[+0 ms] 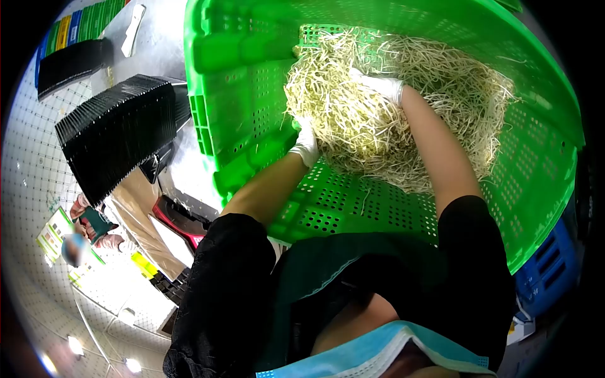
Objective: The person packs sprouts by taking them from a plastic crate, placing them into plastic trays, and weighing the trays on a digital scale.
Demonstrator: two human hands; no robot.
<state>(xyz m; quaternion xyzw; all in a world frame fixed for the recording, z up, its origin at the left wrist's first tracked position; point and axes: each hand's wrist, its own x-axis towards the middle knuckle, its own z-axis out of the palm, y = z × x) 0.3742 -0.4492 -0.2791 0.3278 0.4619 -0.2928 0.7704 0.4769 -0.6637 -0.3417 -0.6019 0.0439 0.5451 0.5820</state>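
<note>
A large heap of pale bean sprouts (454, 69) lies in a deep green perforated crate (246, 94). My left hand (306, 143), in a white glove, presses against the near left side of the sprouts, its fingers partly hidden by them. From above, my right hand (381, 87), also gloved in white, reaches into the heap, with strands covering part of its fingers. Between the two hands a brighter, thick clump of sprouts is gathered. A few loose strands lie on the crate's bottom.
Left of the crate, stacked black trays (120, 132) stand on a metal table (161, 38), with more black trays (72, 66) behind. Colored crates (75, 28) line the far left. A blue crate (548, 271) is at right. Another person (94, 223) is at lower left.
</note>
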